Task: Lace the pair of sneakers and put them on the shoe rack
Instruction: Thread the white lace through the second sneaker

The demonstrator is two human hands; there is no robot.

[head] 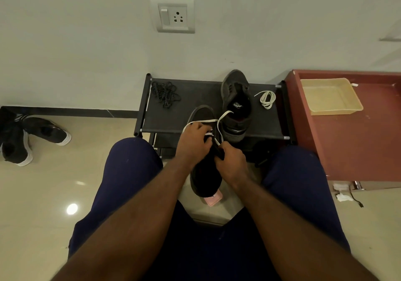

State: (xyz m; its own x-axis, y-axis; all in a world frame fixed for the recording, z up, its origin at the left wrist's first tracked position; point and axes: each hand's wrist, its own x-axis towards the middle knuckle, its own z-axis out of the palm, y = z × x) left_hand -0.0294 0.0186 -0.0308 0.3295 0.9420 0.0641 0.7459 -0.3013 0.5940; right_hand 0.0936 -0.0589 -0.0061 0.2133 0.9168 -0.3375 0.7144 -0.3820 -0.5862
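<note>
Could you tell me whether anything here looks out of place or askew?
Yes: a second pair of dark shoes lies splayed on the floor at left, off the shoe rack, and a black lace sits tangled on its top.

Just beyond the left grip [192,141] and right grip [231,161] — both curled on the held sneaker [204,178] — stands the black shoe rack [195,98]. Its top shelf carries a second sneaker [235,104] straight past the right grip, a coiled white lace [268,99] further right, and tangled black laces [165,94] beyond the left grip. Well left of the left grip, a pair of dark shoes [45,129] lies on the tiled floor [86,172]. Right of the right grip, a red worktop [358,139] bears a beige tray [336,112].
</note>
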